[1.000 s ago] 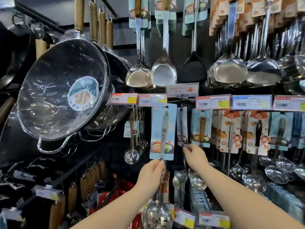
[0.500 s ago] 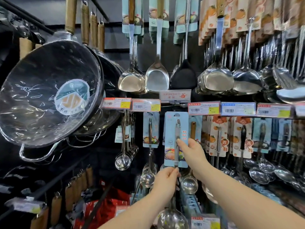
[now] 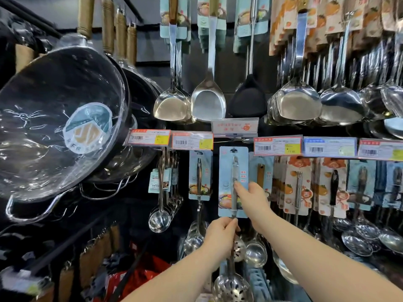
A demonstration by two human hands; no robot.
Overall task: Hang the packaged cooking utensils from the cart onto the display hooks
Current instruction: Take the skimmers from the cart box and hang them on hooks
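Packaged skimmer (image 3: 227,171): centre of the frame, blue card upright, its top just under the price-tag rail; the perforated bowl hangs at the bottom edge.
Left hand (image 3: 221,235): fingers curled round the metal handle just below the card.
Right hand (image 3: 254,200): fingertips on the card's front at mid-height; the thumb is hidden, so I cannot tell whether it pinches.
Display hook (image 3: 244,140): just above the card's top.
Woks (image 3: 65,118): upper left, film-wrapped.

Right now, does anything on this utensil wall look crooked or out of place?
Nothing spilled or damaged. Only the steel slotted spoon on its blue card is off the wall, held just below the metal hook, not yet hung.
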